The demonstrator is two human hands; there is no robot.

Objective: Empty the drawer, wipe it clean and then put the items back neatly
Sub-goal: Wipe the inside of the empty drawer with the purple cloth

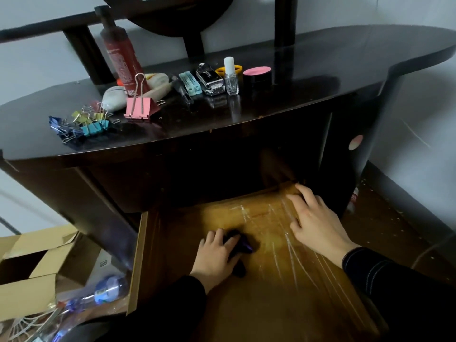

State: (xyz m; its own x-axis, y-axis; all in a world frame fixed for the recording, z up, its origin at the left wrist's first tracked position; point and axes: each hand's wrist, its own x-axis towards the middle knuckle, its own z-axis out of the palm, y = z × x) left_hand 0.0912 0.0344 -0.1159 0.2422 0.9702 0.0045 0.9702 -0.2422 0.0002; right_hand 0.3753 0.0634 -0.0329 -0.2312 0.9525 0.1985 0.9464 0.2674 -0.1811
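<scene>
Drawer (138, 262) pulled out beneath the dark tabletop (320, 70), wooden bottom streaked with white lines. Left hand (217, 255) inside, left of middle, fingers curled over a dark cloth (243, 245) and pressing it to the wood. Right hand (313, 218) flat on the drawer bottom toward the back right corner, fingers straight and spread, holding nothing.

Up on the tabletop, in a loose row:
- Heap of small binder clips (84, 123) in blue, teal and yellow at the left end.
- Large pink binder clip (139, 107) standing just beside the heap.
- Red tube (122, 58) leaning behind the pink clip, dark cap uppermost. "MAKE" legible in white near its lower end; the word beneath and the finer print too blurred to read.
- Pale grey lump (114, 97) left of the tube's lower end, whether pouch or stone not clear.
- Further right a dark pen (182, 91), then two teal clips (190, 83).
- Glass perfume bottle (211, 81) with a scrawl of script, not legible.
- Small clear bottle (231, 75) with a white cap, and yellow scissors (238, 68) behind it.
- Black jar (257, 74) with a pink lid at the right end.

Round pink sticker (355, 142) on the cabinet side, no writing discernible. Down at the left, an open cardboard box (32, 287) and a plastic bottle (108, 290) with a blue label, print unreadable.
</scene>
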